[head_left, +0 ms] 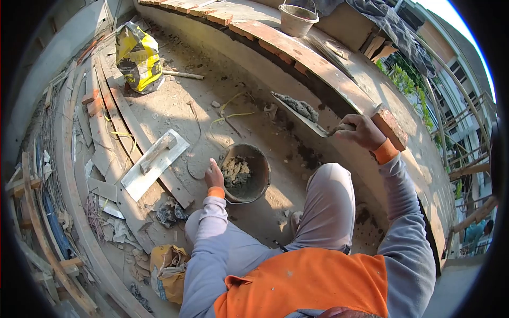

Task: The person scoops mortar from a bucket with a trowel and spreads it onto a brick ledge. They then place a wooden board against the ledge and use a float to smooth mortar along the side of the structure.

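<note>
My right hand (361, 132) is closed round the handle of a trowel (314, 127), which is raised beside the low wall. A lump of wet grey mortar (298, 106) lies along its blade. Down between my knees and the boards, a bucket (260, 165) holds more mortar (236, 174) and leans towards me. My left hand (213, 176) is at the bucket's left rim, its fingers closed on the edge. A loose brick (389, 126) rests on the wall just behind my right hand.
A plastering float (155, 163) lies on long wooden boards (95, 124) to the left. Beyond it stands a yellow and black bag (139, 58). The brick-topped wall (318, 58) curves along the right, with another bucket (298, 20) past it. Scrap wood and a torn bag (168, 270) lie lower left.
</note>
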The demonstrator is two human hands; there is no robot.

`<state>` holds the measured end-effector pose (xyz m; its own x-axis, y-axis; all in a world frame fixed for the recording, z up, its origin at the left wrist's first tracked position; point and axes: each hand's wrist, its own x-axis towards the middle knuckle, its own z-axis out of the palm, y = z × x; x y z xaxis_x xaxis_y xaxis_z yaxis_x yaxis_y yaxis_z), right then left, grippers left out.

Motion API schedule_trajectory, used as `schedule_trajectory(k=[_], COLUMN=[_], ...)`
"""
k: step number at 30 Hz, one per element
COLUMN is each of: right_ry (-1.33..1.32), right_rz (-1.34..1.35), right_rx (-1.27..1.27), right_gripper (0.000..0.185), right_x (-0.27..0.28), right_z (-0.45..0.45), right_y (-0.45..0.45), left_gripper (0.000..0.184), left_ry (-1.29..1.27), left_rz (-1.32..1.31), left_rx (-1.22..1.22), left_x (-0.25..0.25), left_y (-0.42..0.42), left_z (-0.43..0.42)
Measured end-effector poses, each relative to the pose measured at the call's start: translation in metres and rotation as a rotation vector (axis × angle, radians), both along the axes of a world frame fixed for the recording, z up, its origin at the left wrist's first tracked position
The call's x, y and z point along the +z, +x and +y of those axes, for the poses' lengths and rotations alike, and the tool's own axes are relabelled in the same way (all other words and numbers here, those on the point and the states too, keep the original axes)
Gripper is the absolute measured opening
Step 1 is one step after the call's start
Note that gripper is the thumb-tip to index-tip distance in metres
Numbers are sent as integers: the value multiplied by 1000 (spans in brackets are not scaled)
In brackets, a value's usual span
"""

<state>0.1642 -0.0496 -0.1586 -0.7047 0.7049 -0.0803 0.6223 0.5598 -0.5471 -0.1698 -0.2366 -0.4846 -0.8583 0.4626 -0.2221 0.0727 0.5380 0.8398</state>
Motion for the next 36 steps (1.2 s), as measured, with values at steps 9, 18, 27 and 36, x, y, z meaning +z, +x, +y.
schedule_trajectory(k=[9, 18, 27, 36], right_ry=[562, 280, 338, 636], right_rz=[-65, -142, -96, -320], right_rx=[-273, -420, -614, -550], right_gripper=[31, 37, 34, 32], right_x=[-71, -164, -125, -72], right_z=[128, 120, 72, 16], right_y=[-37, -18, 38, 63], left_gripper=[70, 72, 73, 74], left_ry=[29, 1, 1, -10], left_rz=[76, 81, 17, 24], left_rx=[37, 19, -11, -5], left_x=[10, 8, 9, 5], left_y=[5, 5, -1, -4], left_z=[0, -3, 0, 2])
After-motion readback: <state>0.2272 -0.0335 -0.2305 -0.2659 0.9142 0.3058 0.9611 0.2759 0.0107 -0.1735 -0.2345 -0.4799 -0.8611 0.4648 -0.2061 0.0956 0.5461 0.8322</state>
